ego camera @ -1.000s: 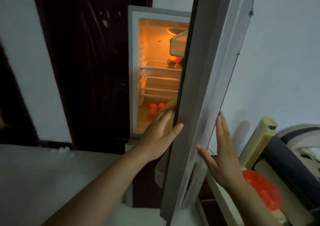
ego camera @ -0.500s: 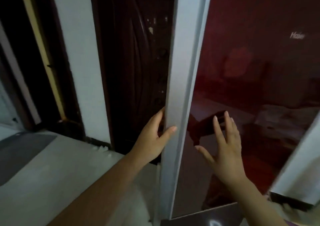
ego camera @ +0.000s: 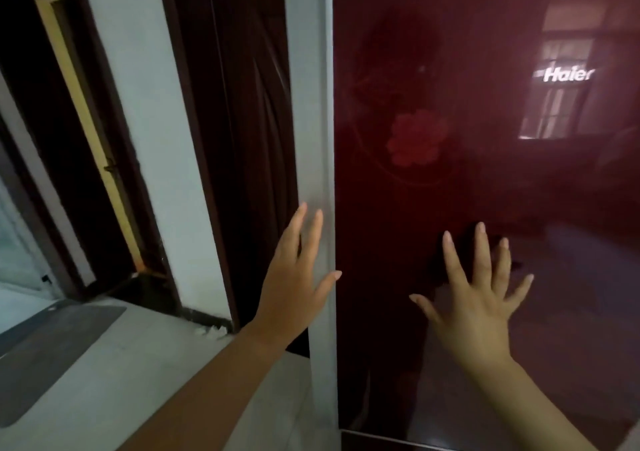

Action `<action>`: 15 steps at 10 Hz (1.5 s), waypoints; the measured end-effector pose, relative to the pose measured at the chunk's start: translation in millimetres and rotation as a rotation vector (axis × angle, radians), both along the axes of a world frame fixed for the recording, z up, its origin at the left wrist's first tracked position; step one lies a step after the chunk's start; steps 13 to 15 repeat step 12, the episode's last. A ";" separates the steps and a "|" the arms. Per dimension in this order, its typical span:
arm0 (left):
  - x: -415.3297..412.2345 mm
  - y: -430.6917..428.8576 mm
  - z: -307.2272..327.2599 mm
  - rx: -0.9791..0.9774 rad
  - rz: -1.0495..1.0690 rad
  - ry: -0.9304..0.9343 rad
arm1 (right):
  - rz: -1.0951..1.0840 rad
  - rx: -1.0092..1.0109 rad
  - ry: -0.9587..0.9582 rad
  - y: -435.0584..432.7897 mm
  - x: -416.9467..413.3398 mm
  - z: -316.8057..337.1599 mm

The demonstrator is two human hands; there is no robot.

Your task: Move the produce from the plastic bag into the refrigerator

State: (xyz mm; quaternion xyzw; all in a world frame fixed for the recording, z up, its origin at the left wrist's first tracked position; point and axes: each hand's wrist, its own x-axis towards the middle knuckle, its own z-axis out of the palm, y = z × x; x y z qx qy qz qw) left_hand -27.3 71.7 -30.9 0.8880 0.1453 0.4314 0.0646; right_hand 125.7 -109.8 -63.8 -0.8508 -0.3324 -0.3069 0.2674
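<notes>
The refrigerator door (ego camera: 485,173) is a glossy dark red panel with a flower print and a white brand name. It fills the right half of the view and hides the inside. My left hand (ego camera: 294,277) lies flat with spread fingers on the door's grey side edge (ego camera: 311,121). My right hand (ego camera: 474,295) is open, fingers apart, flat on or just off the red front. No produce or plastic bag is in view.
A dark brown wooden door (ego camera: 235,121) stands just left of the refrigerator, with a white wall strip (ego camera: 145,121) beside it. Farther left is an open doorway with a yellow-edged door (ego camera: 79,104). A grey mat (ego camera: 45,353) lies on the pale floor.
The refrigerator door has swung from open, with the lit shelves and fruit showing, to facing me with the interior hidden. My left hand let go of the edge and flattened; the right hand spread.
</notes>
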 end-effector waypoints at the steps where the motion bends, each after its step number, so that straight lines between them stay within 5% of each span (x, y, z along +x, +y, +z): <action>1: 25.3 1.6 0.4 0.137 -0.060 0.087 | -0.025 -0.052 -0.003 7.2 12.3 -2.0; 3: 70.2 9.4 -12.7 0.167 -0.021 0.266 | -0.057 -0.098 -0.041 21.4 33.6 -8.7; 7: 82.9 15.7 -27.0 0.194 0.064 0.205 | -0.072 -0.139 -0.129 25.0 46.1 -24.7; 11: 22.0 -3.6 15.5 0.246 0.057 0.382 | 0.095 -0.110 0.059 -3.7 1.4 21.0; 15: -6.9 -11.2 37.2 0.264 0.053 0.383 | 0.136 -0.084 0.045 -16.9 -23.5 51.5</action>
